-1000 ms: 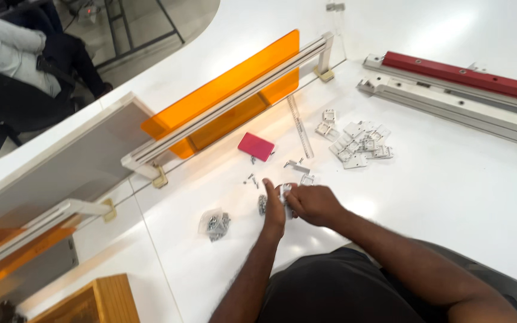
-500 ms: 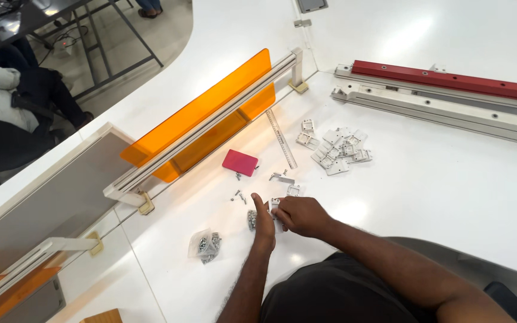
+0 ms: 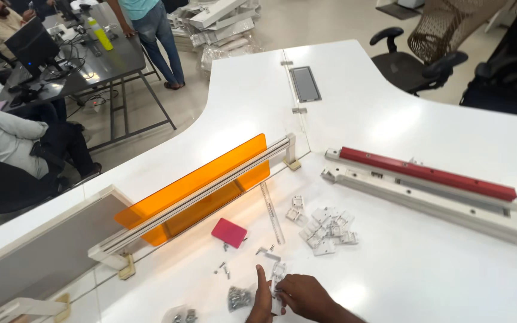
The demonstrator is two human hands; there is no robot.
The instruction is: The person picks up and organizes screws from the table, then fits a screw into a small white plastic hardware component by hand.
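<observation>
A small white metal bracket point(image 3: 277, 276) is held between both hands at the near edge of the white table point(image 3: 450, 269). The left hand point(image 3: 261, 302) is closed loosely about the bracket's left side with the thumb raised; the right hand point(image 3: 306, 296) is curled on its right side, fingers pinched against it. The step in hand is judged to be the fitting or fastening of this bracket, though the contact points are hidden by the fingers. Loose screws point(image 3: 224, 270) lie just to the far left of the hands, a clear bag of hardware point(image 3: 239, 296) beside the left hand. A heap of like brackets point(image 3: 324, 230) is seen farther off, with a steel ruler point(image 3: 271, 212) and a pink card point(image 3: 229, 232). The next move would seem to call for a screw from the loose ones.
</observation>
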